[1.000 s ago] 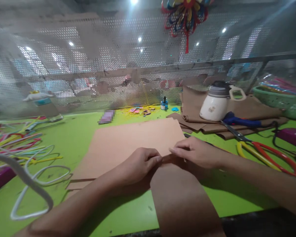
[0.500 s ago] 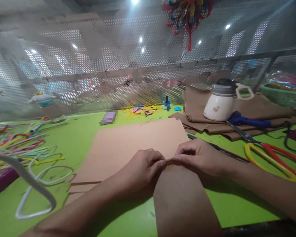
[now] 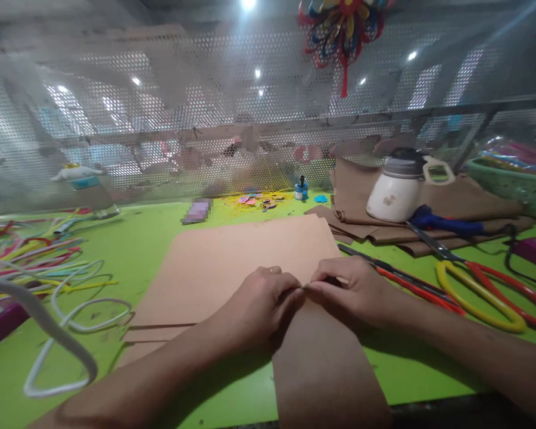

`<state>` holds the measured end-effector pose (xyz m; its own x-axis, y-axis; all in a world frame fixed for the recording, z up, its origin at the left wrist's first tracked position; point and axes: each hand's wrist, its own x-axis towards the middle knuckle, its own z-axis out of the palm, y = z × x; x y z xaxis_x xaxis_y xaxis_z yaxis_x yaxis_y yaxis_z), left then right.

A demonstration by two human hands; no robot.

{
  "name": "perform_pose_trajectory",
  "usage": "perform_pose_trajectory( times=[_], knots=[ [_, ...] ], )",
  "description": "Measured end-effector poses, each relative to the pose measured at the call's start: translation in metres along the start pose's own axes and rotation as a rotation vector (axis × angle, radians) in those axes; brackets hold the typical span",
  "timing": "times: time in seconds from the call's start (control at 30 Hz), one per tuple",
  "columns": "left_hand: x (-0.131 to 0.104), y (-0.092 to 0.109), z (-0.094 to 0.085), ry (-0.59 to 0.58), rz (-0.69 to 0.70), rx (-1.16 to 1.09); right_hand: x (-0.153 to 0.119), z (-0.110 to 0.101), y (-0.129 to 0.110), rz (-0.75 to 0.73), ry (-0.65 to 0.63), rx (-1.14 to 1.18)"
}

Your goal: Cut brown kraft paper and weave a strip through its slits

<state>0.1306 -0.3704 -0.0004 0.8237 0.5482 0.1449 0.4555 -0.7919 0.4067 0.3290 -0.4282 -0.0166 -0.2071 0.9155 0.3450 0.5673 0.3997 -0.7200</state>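
A long brown strip, paper-like or leather-like (image 3: pixel 326 369), runs from my fingers down over the front edge of the table. My left hand (image 3: pixel 263 301) pinches its far end between thumb and forefinger. Close beside it, my right hand (image 3: pixel 348 292) pinches the same end, the fingertips of both hands nearly touching. That pinched edge looks folded or gathered, but the fingers hide most of it. Beneath and beyond my hands lies a stack of light tan sheets (image 3: pixel 245 250) on the green table (image 3: pixel 129 238).
Scissors with yellow and red handles (image 3: pixel 480 292) lie at right, near a white flask (image 3: pixel 395 190) on folded brown material (image 3: pixel 469 202). Coloured cords (image 3: pixel 49 262) spread at left beside a white cable (image 3: pixel 71 345). A blue bottle (image 3: pixel 301 189) stands by the mesh screen (image 3: pixel 205 107).
Both hands keep their pinch on the strip. My right hand has shifted slightly left, closing the gap between the fingertips. The strip's lower part has swung a little left.
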Motion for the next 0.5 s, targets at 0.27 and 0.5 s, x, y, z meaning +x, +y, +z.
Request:
perform_pose_trajectory(
  times=[0.27, 0.5],
  knots=[
    [-0.001, -0.003, -0.003, 0.0, -0.03, -0.149, -0.002, -0.009, 0.011, 0.344, -0.166, 0.441],
    [0.001, -0.005, -0.002, -0.042, -0.069, -0.265, -0.006, -0.007, 0.014, 0.294, -0.002, 0.304]
  ],
)
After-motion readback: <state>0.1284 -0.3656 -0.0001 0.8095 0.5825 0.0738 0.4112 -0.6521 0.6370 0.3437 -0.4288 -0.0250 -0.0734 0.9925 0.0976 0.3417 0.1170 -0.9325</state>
